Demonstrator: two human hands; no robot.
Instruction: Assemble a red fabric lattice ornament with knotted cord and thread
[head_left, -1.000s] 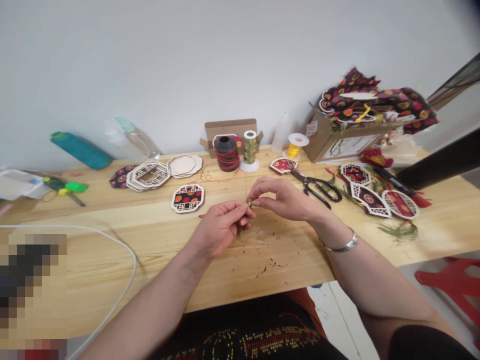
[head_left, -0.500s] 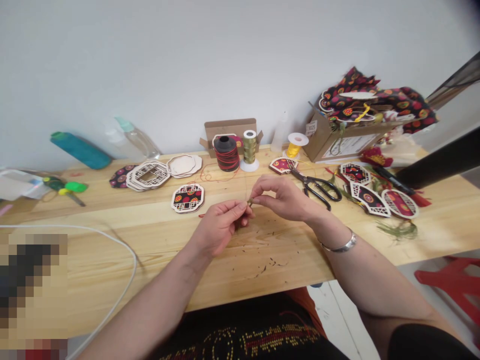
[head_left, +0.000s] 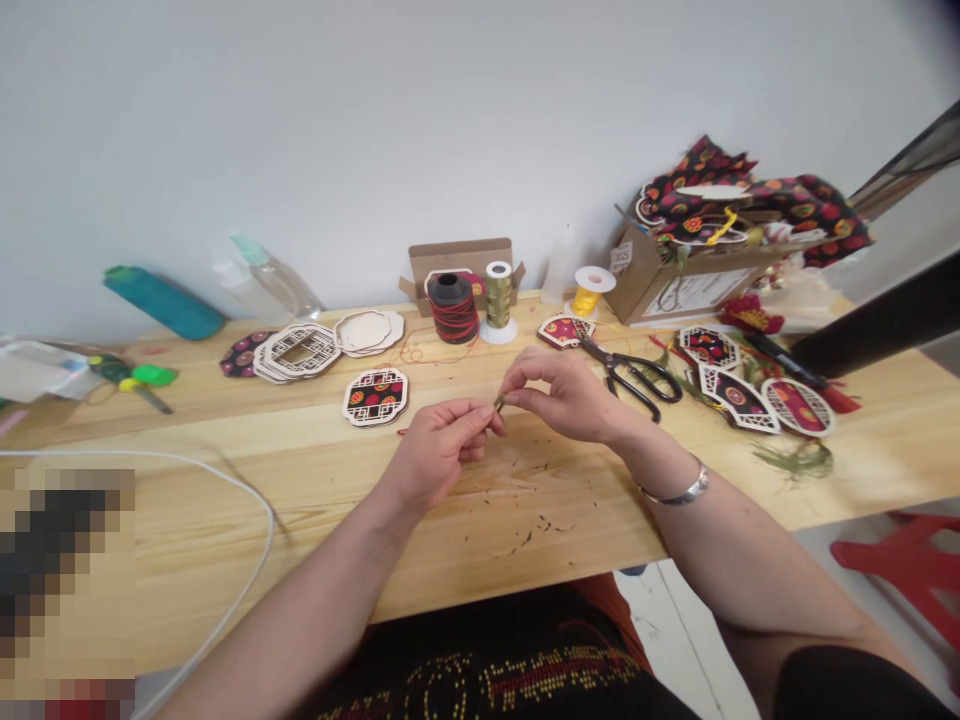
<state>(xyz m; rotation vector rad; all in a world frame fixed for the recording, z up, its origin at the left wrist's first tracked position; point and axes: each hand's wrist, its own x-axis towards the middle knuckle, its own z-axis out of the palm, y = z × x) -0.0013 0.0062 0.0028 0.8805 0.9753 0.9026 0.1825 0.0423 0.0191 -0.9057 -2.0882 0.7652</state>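
My left hand (head_left: 450, 440) and my right hand (head_left: 559, 395) meet over the middle of the wooden table. Both are closed in a pinch on one small olive-green thread (head_left: 499, 403), whose ends are hidden by the fingers. Just left of my left hand lies a patterned octagonal piece (head_left: 376, 397) with a lattice frame. Beyond the hands stand a dark spool with red cord (head_left: 454, 308) and a green-gold thread spool (head_left: 499, 300). Black-handled scissors (head_left: 637, 375) rest to the right of my right hand, their tips near a fan-shaped piece (head_left: 564, 331).
At the back right, a cardboard box (head_left: 675, 275) holds patterned fabric. Framed pieces (head_left: 739, 398) lie in front of it, near a black post (head_left: 885, 315). Stacked wooden frames (head_left: 296, 350) and a teal spool (head_left: 163, 302) are at the left. A white cable (head_left: 255, 490) crosses the left side.
The fingers of my left hand have shifted slightly around the thread. Both hands stay in nearly the same place.
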